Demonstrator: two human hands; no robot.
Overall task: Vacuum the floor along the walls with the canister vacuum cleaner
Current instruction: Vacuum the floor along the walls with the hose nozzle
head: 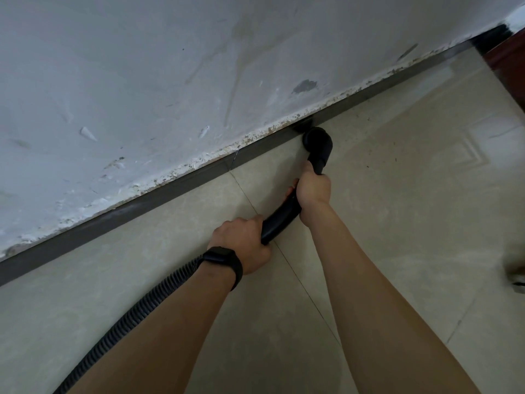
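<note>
Hands grip our vacuum wand (284, 216): left hand (241, 245) low, right hand (314, 189) high, nozzle (316, 140) against the baseboard (170, 186).

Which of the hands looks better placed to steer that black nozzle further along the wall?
Probably the right hand: it grips the tube right behind the nozzle. The left hand grips further back, by the ribbed hose.

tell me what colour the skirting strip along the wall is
The skirting strip is dark grey; the head view, the only one, shows it.

Dim, soft light; wide-angle edge distortion
</note>
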